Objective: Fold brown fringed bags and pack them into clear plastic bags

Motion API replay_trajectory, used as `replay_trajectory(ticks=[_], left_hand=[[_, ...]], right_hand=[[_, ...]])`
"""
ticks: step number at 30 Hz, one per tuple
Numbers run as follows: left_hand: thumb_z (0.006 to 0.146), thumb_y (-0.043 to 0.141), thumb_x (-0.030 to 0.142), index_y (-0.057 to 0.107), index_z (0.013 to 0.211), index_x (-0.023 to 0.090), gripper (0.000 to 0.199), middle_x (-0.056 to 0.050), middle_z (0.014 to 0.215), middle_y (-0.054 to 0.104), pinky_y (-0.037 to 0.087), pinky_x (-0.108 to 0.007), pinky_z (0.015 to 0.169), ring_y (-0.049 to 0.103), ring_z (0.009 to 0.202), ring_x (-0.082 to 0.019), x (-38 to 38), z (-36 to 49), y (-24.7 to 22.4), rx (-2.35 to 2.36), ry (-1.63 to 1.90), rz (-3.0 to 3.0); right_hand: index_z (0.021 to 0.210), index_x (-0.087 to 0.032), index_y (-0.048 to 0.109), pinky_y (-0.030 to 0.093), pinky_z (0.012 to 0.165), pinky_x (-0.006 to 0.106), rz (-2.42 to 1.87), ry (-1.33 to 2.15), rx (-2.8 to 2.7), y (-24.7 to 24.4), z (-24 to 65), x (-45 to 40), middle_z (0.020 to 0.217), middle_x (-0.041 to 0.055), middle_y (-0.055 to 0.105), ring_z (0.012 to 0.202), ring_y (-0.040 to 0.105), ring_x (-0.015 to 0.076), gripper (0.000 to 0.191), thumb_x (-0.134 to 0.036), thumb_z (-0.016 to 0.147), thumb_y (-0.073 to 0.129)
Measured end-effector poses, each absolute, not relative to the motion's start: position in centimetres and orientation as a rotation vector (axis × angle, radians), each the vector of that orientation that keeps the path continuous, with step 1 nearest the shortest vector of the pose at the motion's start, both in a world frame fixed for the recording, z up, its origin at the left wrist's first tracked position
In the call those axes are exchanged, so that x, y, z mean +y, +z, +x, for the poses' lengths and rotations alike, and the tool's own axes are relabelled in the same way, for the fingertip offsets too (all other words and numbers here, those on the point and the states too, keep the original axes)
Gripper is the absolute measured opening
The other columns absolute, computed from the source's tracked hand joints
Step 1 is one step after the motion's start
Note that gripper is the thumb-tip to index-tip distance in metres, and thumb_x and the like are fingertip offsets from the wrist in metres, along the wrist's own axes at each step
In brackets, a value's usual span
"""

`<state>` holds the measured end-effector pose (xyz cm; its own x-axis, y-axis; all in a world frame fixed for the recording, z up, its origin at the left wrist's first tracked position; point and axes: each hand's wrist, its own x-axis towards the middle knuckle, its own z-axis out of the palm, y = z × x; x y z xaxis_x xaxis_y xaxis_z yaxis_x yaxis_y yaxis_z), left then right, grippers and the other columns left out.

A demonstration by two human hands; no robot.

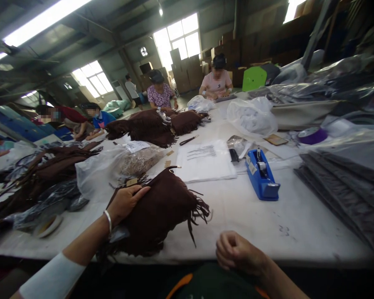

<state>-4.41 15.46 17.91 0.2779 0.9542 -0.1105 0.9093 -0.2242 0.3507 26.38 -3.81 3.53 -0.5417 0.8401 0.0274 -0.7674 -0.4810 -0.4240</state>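
Observation:
My left hand (pixel 126 203) grips the upper left edge of a dark brown fringed bag (pixel 157 211), thumb on top and fingers mostly out of sight behind it. The bag lies tilted on the white table (pixel 237 216), its fringe hanging on the right side. A small tan tag (pixel 131 182) shows just above my left hand. My right hand (pixel 237 251) is curled closed over the table's near edge, apart from the bag; whatever its fingers may hold is hidden. Beyond the bag, a white sheet or bag (pixel 205 166) carries several thin dark strips.
A blue tape dispenser (pixel 262 176) stands right of centre. Folded grey pieces (pixel 343 187) lie at the right, near a purple tape roll (pixel 313 136). Brown fringed bags (pixel 152 124) and clear plastic bags (pixel 137 160) crowd the left and far side. Several people sit around the table.

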Motion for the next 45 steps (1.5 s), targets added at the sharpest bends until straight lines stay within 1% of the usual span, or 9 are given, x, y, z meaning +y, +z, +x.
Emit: replay_trajectory(ticks=[4, 10, 14, 17, 24, 28, 33, 39, 45], left_hand=[[0.083, 0.041, 0.062, 0.069, 0.083, 0.02, 0.05, -0.001, 0.077, 0.07, 0.042, -0.026, 0.065, 0.063, 0.071, -0.019, 15.7, -4.6, 18.2, 1.756, 0.207, 2.18], [0.083, 0.043, 0.061, 0.069, 0.086, 0.02, 0.049, 0.001, 0.079, 0.07, 0.041, -0.025, 0.067, 0.061, 0.071, -0.018, 15.5, -2.8, 18.6, 1.684, 0.249, 2.183], [0.084, 0.041, 0.061, 0.068, 0.078, 0.019, 0.051, 0.002, 0.072, 0.068, 0.04, -0.024, 0.065, 0.059, 0.069, -0.017, 15.2, -2.1, 18.1, 1.654, 0.24, 2.141], [0.082, 0.042, 0.063, 0.068, 0.074, 0.018, 0.053, 0.001, 0.069, 0.066, 0.04, -0.024, 0.065, 0.058, 0.068, -0.017, 15.3, -2.7, 17.5, 1.672, 0.263, 2.107], [0.08, 0.041, 0.065, 0.07, 0.084, 0.018, 0.056, 0.0, 0.074, 0.069, 0.041, -0.024, 0.064, 0.061, 0.071, -0.019, 16.7, -5.6, 16.7, 1.849, 0.35, 1.975], [0.081, 0.042, 0.064, 0.07, 0.086, 0.018, 0.055, -0.001, 0.079, 0.07, 0.041, -0.024, 0.068, 0.061, 0.075, -0.02, 17.2, -5.3, 17.3, 1.83, 0.396, 2.079], [0.081, 0.041, 0.066, 0.069, 0.082, 0.017, 0.057, -0.001, 0.075, 0.068, 0.041, -0.025, 0.067, 0.059, 0.071, -0.019, 16.7, -2.9, 18.6, 1.777, 0.411, 2.055], [0.081, 0.041, 0.065, 0.067, 0.074, 0.016, 0.056, -0.001, 0.07, 0.065, 0.04, -0.026, 0.066, 0.058, 0.071, -0.019, 16.3, -1.2, 17.8, 1.725, 0.436, 2.077], [0.081, 0.042, 0.062, 0.066, 0.07, 0.017, 0.052, 0.0, 0.067, 0.063, 0.039, -0.025, 0.064, 0.055, 0.066, -0.017, 16.5, -0.9, 16.4, 1.667, 0.412, 2.032]], right_hand=[[0.085, -0.02, 0.062, 0.043, 0.062, 0.023, -0.386, 1.963, -0.281, 2.1, 29.8, -5.6, 0.067, -0.0031, 0.053, 0.063, 0.052, 0.0076, 0.023, -0.039, 0.076, 0.069], [0.136, -0.028, 0.037, 0.036, 0.1, 0.039, -0.759, 1.978, -0.692, 2.9, 26.1, 0.8, 0.131, 0.0095, 0.048, 0.123, 0.042, 0.0222, 0.074, -0.032, 0.072, 0.075], [0.114, -0.02, 0.057, 0.046, 0.079, 0.027, -0.602, 1.818, -0.584, 4.3, 21.2, 3.9, 0.101, 0.0042, 0.062, 0.092, 0.058, 0.0147, 0.049, -0.025, 0.07, 0.076], [0.09, -0.015, 0.061, 0.038, 0.048, 0.018, -0.455, 1.886, -0.452, 5.2, 20.2, 2.4, 0.066, -0.0029, 0.052, 0.054, 0.049, 0.006, 0.027, -0.027, 0.071, 0.075], [0.062, -0.016, 0.053, 0.032, 0.035, 0.014, -0.103, 2.002, -0.357, 4.7, 27.2, -3.9, 0.056, -0.0046, 0.045, 0.043, 0.042, 0.0045, 0.029, -0.031, 0.067, 0.078], [0.101, -0.019, 0.063, 0.049, 0.076, 0.022, -0.763, 1.993, -0.467, 1.6, 28.5, -2.2, 0.092, 0.004, 0.063, 0.087, 0.061, 0.0115, 0.026, -0.029, 0.077, 0.069], [0.134, -0.026, 0.042, 0.027, 0.108, 0.044, -0.853, 1.873, -0.86, 2.4, 24.7, 3.6, 0.136, 0.0089, 0.046, 0.13, 0.036, 0.0244, 0.076, -0.032, 0.067, 0.078], [0.124, -0.026, 0.052, 0.036, 0.103, 0.043, -0.494, 1.728, -0.555, 6.9, 19.4, 4.5, 0.12, 0.0044, 0.06, 0.113, 0.052, 0.0221, 0.055, -0.025, 0.072, 0.073], [0.069, -0.014, 0.059, 0.043, 0.051, 0.023, -0.102, 2.073, -0.43, 5.6, 21.8, -1.3, 0.055, -0.0035, 0.051, 0.048, 0.05, 0.0081, 0.021, -0.022, 0.065, 0.078]])
